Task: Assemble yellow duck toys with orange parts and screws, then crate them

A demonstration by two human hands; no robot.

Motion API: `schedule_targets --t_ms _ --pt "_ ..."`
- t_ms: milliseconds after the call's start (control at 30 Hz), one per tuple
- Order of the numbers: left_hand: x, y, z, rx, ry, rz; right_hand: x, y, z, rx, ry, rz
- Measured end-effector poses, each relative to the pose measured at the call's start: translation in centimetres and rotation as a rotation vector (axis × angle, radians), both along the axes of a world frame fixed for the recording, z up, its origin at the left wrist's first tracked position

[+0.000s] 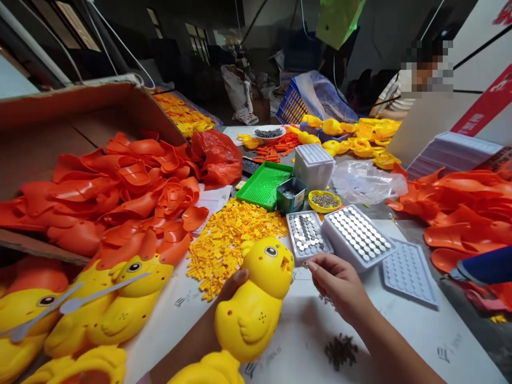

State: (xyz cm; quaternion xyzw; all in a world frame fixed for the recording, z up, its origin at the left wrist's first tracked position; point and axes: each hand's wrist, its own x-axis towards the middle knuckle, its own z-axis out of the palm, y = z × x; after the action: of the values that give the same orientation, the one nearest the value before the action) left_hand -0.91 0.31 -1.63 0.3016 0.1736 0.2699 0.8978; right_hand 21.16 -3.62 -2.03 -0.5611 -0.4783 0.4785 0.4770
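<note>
A yellow plastic toy duck [256, 298] with printed eyes and an open beak hole leans in my left hand [230, 290]. The thumb shows at the duck's neck; the other fingers are hidden behind the body. To the right of the beak, apart from it, my right hand [336, 280] pinches a tiny metal piece [306, 264], too small to name surely. Below that hand, a small heap of brown screws [341, 352] lies on the white paper [296, 333]. Just beyond the fingertips stands a tray of silvery discs [308, 234], partly picked out.
Orange plastic parts [120, 186] fill a cardboard box [80, 109] at left, above more yellow ducks [124, 298]. Small yellow pieces [228, 240] are heaped mid-table near a green tray [264, 184]. A full disc tray [358, 234] and blue tool [484, 266] lie right; a person sits behind.
</note>
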Motion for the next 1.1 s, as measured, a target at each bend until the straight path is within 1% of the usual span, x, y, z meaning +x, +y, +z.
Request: schedule_targets --t_ms 33,67,100,167,233,333,400,533,600,633,667,700,767,800,833,900,933,1000,1100 --pt "0.4 -0.2 0.2 0.002 0.003 0.019 -0.2 -0.3 0.4 -0.032 0.157 0.025" --pt "0.8 -0.4 0.5 0.002 0.009 0.033 -0.3 -0.5 0.7 -0.053 0.264 0.051" --pt "1.2 -0.6 0.7 -0.002 0.019 0.038 -0.5 -0.7 0.9 -0.063 0.306 0.077" --pt "1.7 -1.0 1.2 -0.015 0.052 0.030 -0.5 -0.9 1.3 -0.063 0.270 0.125" --pt "1.9 -1.2 1.6 -0.043 0.099 0.029 -0.5 -0.9 1.6 -0.020 0.127 0.156" --pt "1.9 -1.3 1.8 -0.069 0.174 0.034 -0.3 -0.9 1.8 0.018 -0.067 0.148" --pt "1.8 -1.3 1.7 -0.078 0.206 0.039 -0.4 -1.0 1.7 -0.032 -0.073 0.125" --pt "1.8 -1.3 1.6 -0.102 0.216 0.047 -0.7 -1.1 1.3 -0.101 0.018 0.077" --pt "1.9 -1.2 1.6 -0.103 0.187 0.032 -0.7 -1.2 1.1 -0.092 0.060 0.100" --pt "1.9 -1.1 1.7 -0.102 0.166 0.028 -0.6 -1.1 1.0 -0.056 0.049 0.102" --pt "2.0 -1.1 1.7 -0.103 0.145 0.032 -0.4 -1.0 0.8 0.008 -0.004 0.087" --pt "2.0 -1.0 1.7 -0.108 0.129 0.045 -0.2 -0.8 0.7 0.106 -0.105 0.047" --pt "1.9 -0.9 1.5 -0.135 0.118 0.089 0.3 -0.3 0.1 0.329 -0.436 -0.069" --pt "1.8 -0.8 1.3 -0.151 0.121 0.110 0.5 0.0 -0.3 0.412 -0.628 -0.122" --pt "1.8 -0.8 1.2 -0.167 0.129 0.126 0.6 0.3 -0.7 0.457 -0.809 -0.157" --pt "1.7 -0.7 0.9 -0.192 0.146 0.141 0.7 0.9 -1.7 0.448 -1.087 -0.174" --pt "1.6 -0.7 0.9 -0.198 0.151 0.144 0.6 1.1 -2.1 0.418 -1.179 -0.163" --pt "1.6 -0.7 0.9 -0.194 0.150 0.140 0.4 1.3 -2.9 0.367 -1.291 -0.143" --pt "1.5 -0.7 1.2 -0.157 0.118 0.146 0.2 1.4 -3.3 0.327 -1.367 -0.126"
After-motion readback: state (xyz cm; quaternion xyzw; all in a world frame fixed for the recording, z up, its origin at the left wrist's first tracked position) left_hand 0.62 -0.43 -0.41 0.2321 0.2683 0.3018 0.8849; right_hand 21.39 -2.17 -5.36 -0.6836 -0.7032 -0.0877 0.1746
